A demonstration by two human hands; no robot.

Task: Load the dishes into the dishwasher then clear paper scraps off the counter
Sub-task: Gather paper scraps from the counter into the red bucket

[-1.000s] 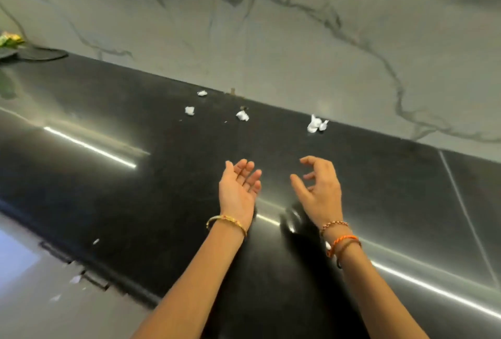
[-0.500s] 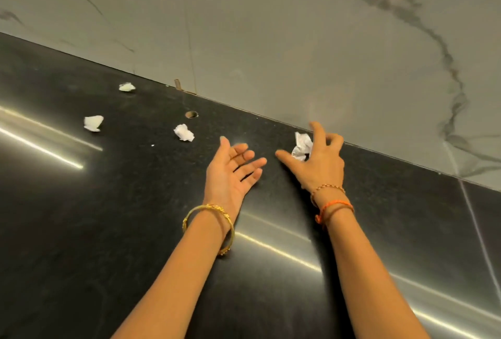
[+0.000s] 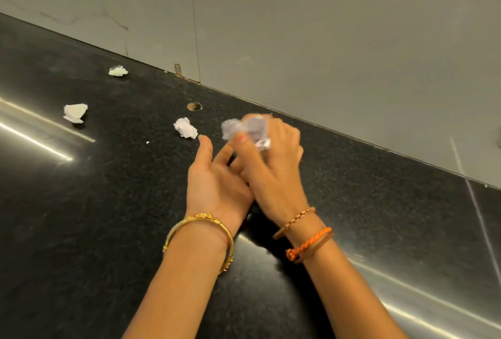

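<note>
Crumpled white paper scraps lie on the black counter (image 3: 95, 216). My right hand (image 3: 273, 173) is closed around one blurred scrap (image 3: 245, 128), lifted just above the counter. My left hand (image 3: 217, 181) is palm up and open directly beside it, fingers under the right hand's fingertips, holding nothing. A second scrap (image 3: 185, 128) lies just left of my left thumb. Two more scraps sit farther left, one (image 3: 75, 112) in the open counter and one (image 3: 118, 70) close to the wall.
A pale marble backsplash (image 3: 325, 40) rises behind the counter. A small round hole (image 3: 194, 106) is set in the counter near the wall, beside a little brown bracket (image 3: 177, 69). A seam (image 3: 477, 216) crosses the counter at right.
My right hand has picked the scrap up from near the wall and carried it left toward my left palm. My left hand has turned more palm up and met it. The view has moved closer.
</note>
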